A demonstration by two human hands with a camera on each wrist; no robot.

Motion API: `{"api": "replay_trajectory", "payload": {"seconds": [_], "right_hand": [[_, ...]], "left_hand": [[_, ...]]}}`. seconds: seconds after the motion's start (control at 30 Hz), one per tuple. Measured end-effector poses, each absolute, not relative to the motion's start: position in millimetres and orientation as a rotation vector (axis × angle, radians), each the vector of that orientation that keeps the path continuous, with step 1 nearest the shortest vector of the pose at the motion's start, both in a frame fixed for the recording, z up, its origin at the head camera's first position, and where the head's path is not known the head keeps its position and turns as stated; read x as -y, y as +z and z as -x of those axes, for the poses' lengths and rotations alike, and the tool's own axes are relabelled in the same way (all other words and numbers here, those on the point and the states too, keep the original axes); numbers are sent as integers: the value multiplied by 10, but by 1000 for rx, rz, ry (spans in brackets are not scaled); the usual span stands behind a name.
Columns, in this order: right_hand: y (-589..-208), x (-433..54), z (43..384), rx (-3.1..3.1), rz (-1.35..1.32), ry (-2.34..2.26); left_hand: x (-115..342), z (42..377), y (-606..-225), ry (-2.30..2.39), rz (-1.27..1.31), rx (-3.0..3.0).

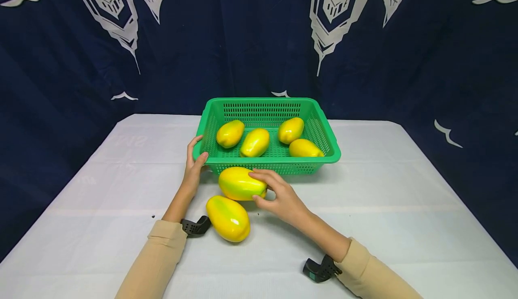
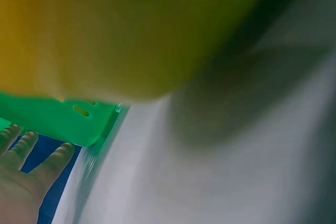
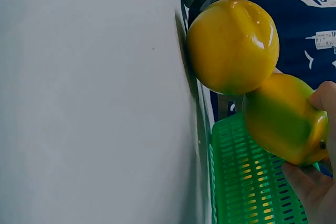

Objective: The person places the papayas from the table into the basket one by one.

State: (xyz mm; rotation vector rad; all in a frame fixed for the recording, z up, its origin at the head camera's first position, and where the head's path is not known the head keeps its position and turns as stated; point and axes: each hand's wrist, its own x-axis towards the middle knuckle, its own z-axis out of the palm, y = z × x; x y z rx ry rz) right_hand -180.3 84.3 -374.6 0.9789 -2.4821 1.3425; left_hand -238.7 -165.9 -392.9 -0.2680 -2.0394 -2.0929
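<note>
My right hand (image 1: 283,198) grips one end of a yellow papaya (image 1: 240,184) streaked with green, fingers over the top and thumb at the near side. The right wrist view shows this papaya (image 3: 283,119) between thumb and fingers. It lies just in front of a green plastic basket (image 1: 267,160). My left hand (image 1: 194,166) holds the basket's near left corner, thumb by the front rim and fingers along the side. Another papaya (image 1: 228,219) rests on the table nearer to me, beside my left wrist; a blurred yellow surface (image 2: 105,35) fills much of the left wrist view.
Inside the basket lie several papayas, among them one at the left (image 1: 230,134) and one at the back right (image 1: 291,130). A white cloth covers the table (image 1: 388,191). Behind it hangs a dark blue curtain (image 1: 251,42) with white prints.
</note>
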Motion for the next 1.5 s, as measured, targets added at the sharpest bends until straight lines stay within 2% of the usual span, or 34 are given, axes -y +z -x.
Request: {"api": "replay_trajectory", "payload": {"seconds": [0.67, 1.5], "right_hand": [[-3503, -933, 1774, 2315, -1056, 1334], [-3278, -1267, 2006, 2216, -810, 1383]], "left_hand": [[1666, 2418, -3943, -2087, 267, 2044], [1661, 2416, -3935, -2074, 245, 2067]]}}
